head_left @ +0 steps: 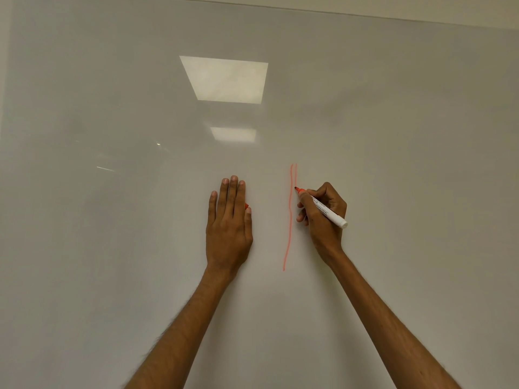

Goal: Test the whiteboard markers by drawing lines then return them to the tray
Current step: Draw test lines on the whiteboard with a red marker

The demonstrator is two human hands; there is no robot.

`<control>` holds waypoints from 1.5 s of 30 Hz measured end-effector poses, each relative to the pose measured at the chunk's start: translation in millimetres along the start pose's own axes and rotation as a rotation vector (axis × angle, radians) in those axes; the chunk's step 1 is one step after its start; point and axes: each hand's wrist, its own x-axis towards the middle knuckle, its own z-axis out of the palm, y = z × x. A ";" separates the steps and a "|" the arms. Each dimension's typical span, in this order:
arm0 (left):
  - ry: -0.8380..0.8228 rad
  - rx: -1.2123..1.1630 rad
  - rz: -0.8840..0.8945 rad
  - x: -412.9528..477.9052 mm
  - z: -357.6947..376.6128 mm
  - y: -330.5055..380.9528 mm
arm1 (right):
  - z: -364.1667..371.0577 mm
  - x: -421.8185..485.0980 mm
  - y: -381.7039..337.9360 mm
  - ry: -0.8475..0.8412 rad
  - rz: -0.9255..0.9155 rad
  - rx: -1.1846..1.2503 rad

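Marker [322, 207] was pinched in my right hand [327, 233], tip touching the board [112, 220] beside the red line [288, 220]. My left hand [228, 228] lay flat, fingers together, over a red cap [246, 205]. I needed to pull down slowly, pressing lightly.

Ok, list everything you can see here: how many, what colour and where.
whiteboard: one, white, fills nearly the whole view
wall: one strip, beige, above the board
reflections: two, pale ceiling lights, upper middle of the board
lines: two, red, upright, between the hands; the left one long, the right one short and faint
marker: one, white barrel with a red collar, tip at the short line's lower end
cap: one, red, probably the marker's, peeking out from under the left hand
left hand: flat on the board, fingers straight, left of the lines
right hand: grips the marker, right of the lines
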 end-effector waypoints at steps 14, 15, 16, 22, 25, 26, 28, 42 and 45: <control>0.008 0.006 0.005 -0.5 1.1 -0.5 | -10.5 -24.5 10.5 -0.022 0.011 0.021; 0.009 0.007 0.006 -0.7 1.0 -0.6 | -11.3 -26.3 11.8 -0.024 0.010 0.021; 0.009 0.009 0.007 -1.0 1.1 -0.6 | -12.4 -28.3 13.2 -0.024 0.015 0.021; 0.001 0.009 0.001 -1.3 0.7 -0.3 | -18.6 -41.0 19.7 -0.027 0.036 0.025; 0.001 0.012 0.003 -1.2 0.5 -0.6 | -21.4 -47.6 20.4 -0.039 0.034 0.036; 0.003 0.012 0.004 -1.1 0.6 -0.4 | -22.8 -50.0 21.3 -0.045 0.037 0.040; 0.007 0.009 0.004 -1.0 0.8 -0.1 | -26.4 -55.3 23.7 -0.060 0.052 0.046; 0.017 0.002 0.001 -1.4 -0.3 1.4 | -45.9 -69.2 23.5 -0.200 0.153 -0.052; 0.012 -0.003 -0.003 -1.3 -0.6 1.5 | -48.4 -68.4 25.7 -0.246 0.156 -0.092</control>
